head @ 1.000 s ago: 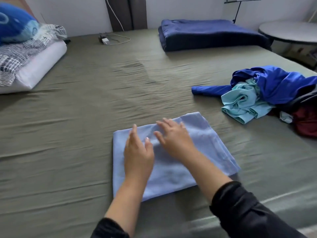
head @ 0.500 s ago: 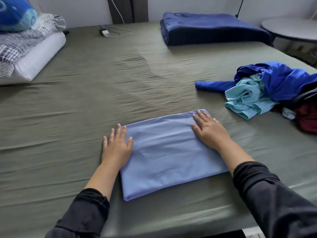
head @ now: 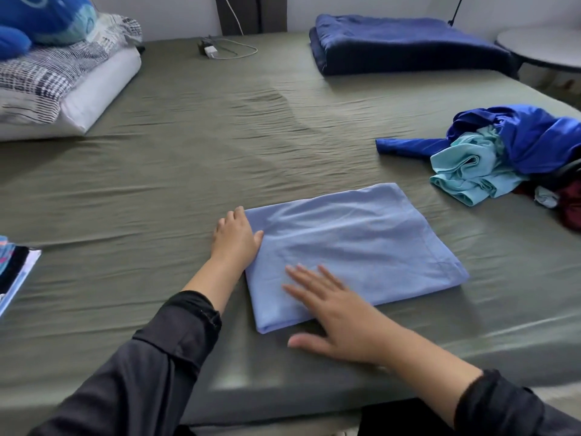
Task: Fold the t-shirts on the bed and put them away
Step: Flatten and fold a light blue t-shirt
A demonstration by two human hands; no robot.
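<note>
A light blue t-shirt (head: 355,247) lies folded into a flat rectangle on the olive bed sheet (head: 195,146), near the front edge. My left hand (head: 234,236) rests flat at its left edge, the thumb on the cloth. Over the near left corner of the shirt lies my right hand (head: 333,313), fingers spread and straight, slightly blurred. At the right of the bed sits a heap of unfolded clothes: a royal blue shirt (head: 528,136), a turquoise shirt (head: 468,174) and a dark red garment (head: 570,206).
A folded navy blanket (head: 405,45) lies at the back. Pillows (head: 59,86) with a blue plush toy (head: 41,20) fill the back left. A charger and cable (head: 220,50) lie by the wall. A stack of folded items (head: 15,272) shows at the left edge. A round table (head: 540,48) stands at the right.
My right hand left the shirt's far right corner and swept to its near left corner. My left hand stayed at the left edge. The view shifted, showing a stack at the left.
</note>
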